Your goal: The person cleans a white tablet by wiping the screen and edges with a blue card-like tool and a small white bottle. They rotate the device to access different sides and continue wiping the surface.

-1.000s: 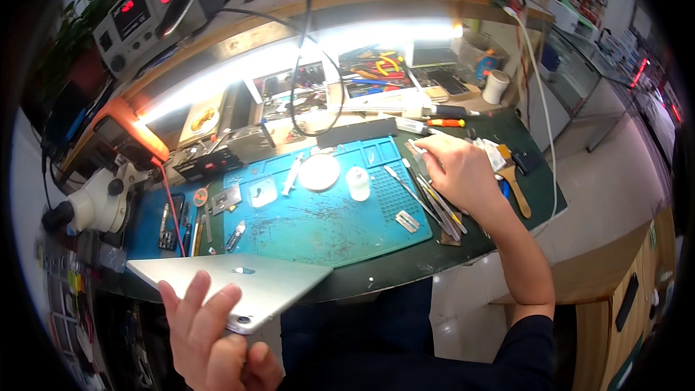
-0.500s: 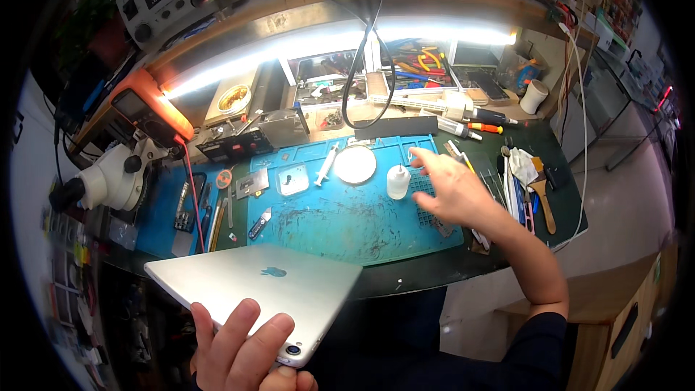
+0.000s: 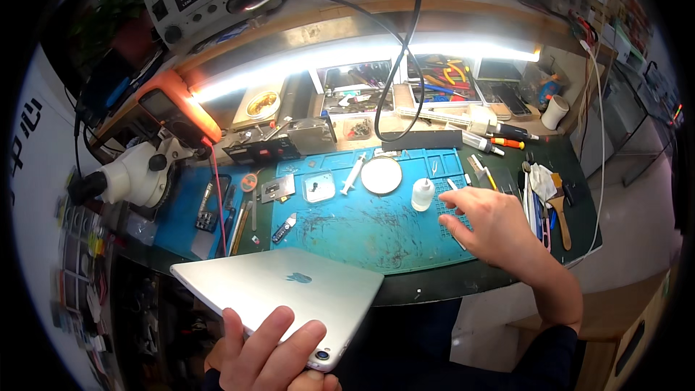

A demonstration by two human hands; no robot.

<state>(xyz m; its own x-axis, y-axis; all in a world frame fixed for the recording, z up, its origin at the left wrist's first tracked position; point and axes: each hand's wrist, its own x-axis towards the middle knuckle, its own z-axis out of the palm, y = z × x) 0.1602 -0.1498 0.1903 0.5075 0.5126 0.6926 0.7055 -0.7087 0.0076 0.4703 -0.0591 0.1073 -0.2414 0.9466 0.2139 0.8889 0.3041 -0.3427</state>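
Note:
My left hand [image 3: 271, 355] grips a silver tablet [image 3: 289, 282] by its near corner, beside the camera lens. The tablet is tilted, back side up, in front of the bench edge. Over the right part of a blue repair mat [image 3: 347, 235] hovers my right hand [image 3: 496, 224], thumb and fingers apart, with nothing visible between them. Just left of its fingertips stands a small clear bottle [image 3: 423, 195] with a narrow top. A round white dish [image 3: 381, 175], a syringe [image 3: 353, 174] and a utility knife [image 3: 284, 228] lie farther left on the mat.
At the left are a white microscope [image 3: 127, 177] and an orange multimeter [image 3: 177, 112]. A brush [image 3: 561, 221] and several slim tools lie at the right. A black cable [image 3: 380, 105] hangs over the back, before trays of pliers [image 3: 445, 76].
My right hand has drawn back a little toward me, away from the bottle. The whole view has shifted, so the bench sits farther right. My left hand keeps its hold on the tablet.

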